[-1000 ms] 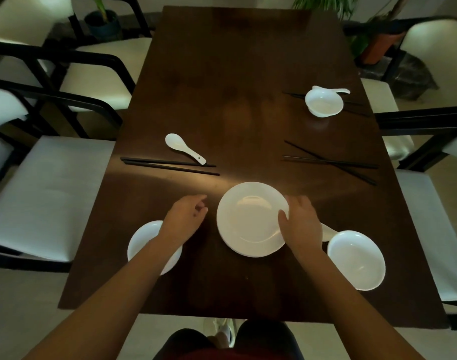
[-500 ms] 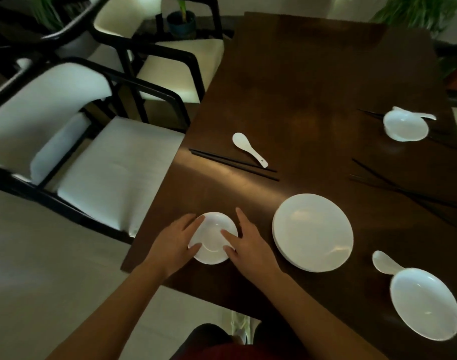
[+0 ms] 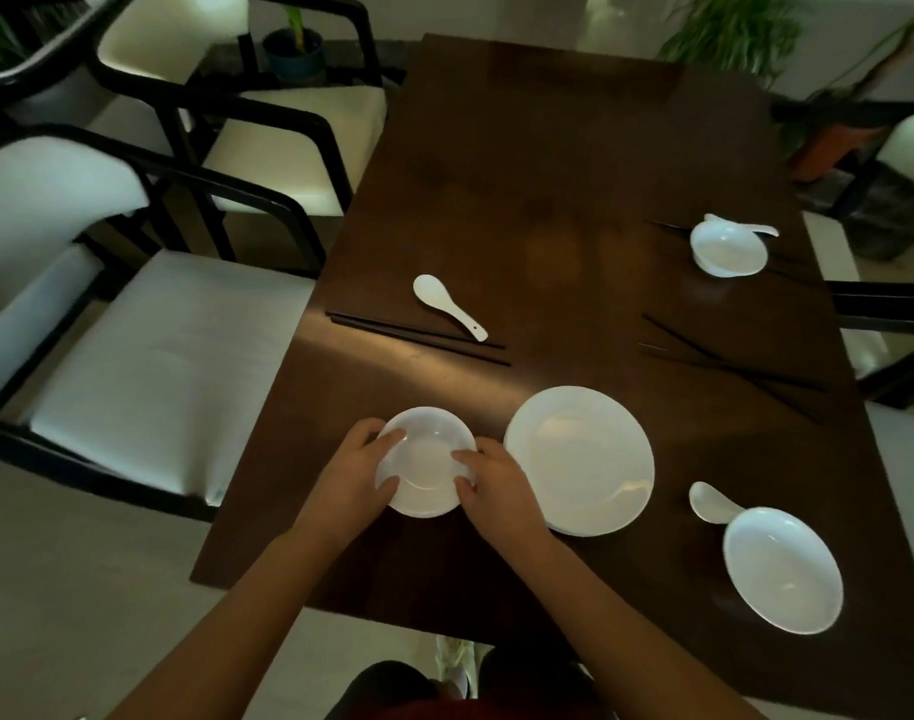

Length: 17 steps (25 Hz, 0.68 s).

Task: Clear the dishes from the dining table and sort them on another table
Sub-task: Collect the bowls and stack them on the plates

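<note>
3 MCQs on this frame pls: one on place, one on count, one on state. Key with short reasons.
1. Where does the loose spoon by the left pair of chopsticks lie?
A. in a bowl
B. bare on the table, just beyond those chopsticks
C. on the big plate

2. How many white spoons show?
A. one
B. three
C. five

3. What are the two hands doing?
A. both gripping the small bowl by its rim
B. both resting flat on the table
C. each holding chopsticks

Key: 1 B, it lies on the dark table with nothing under it. 2 B, that one, one beside the near right bowl and one at the far bowl. 3 A, left hand and right hand clasp opposite sides.
</note>
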Available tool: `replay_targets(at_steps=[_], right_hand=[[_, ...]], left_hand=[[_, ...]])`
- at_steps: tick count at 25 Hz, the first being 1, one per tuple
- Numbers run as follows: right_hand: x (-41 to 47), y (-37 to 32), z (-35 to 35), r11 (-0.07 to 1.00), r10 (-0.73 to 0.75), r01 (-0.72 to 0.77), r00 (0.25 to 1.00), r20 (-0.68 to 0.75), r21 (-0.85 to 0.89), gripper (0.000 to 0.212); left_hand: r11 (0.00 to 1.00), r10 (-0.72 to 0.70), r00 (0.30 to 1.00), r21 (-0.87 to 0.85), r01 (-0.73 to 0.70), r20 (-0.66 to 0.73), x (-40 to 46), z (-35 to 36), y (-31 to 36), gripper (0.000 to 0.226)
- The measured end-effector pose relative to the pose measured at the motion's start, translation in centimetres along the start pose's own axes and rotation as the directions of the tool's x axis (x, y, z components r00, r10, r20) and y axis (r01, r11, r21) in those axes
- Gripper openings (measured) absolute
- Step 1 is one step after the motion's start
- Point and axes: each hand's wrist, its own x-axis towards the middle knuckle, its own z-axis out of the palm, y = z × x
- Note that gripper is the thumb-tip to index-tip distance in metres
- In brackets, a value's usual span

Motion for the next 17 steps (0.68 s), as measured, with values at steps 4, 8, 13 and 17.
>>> replay_targets(at_steps=[4, 8, 13, 17], right_hand=[[-1.0, 3.2, -4.8, 0.985, 0.121, -0.099, 0.98, -0.155, 0.139, 0.037], [-2.2, 7.7, -8.2, 0.956, 0.253, -0.203, 0.935, -0.247, 0.212, 0.041], [-3.1, 11.7, -8.5, 0.91, 0.365, -0.293, 0.901, -0.233, 0.294, 0.04], [-3.0, 12.9, -8.0, 0.901, 0.371, -0.29, 0.9, -0.227, 0.324, 0.039]], left_hand=[[0.996, 0.073, 0.997, -0.057, -0.072, 0.011, 2.8, 1.4, 5.1, 0.052], [0.985, 0.099, 0.989, -0.151, -0.083, 0.106, 5.1, 4.4, 10.6, 0.051], [0.991, 0.072, 0.975, -0.123, -0.047, 0.209, 6.2, 7.5, 13.9, 0.051], [0.996, 0.059, 0.978, -0.075, -0.045, 0.199, 6.2, 8.4, 14.1, 0.05]])
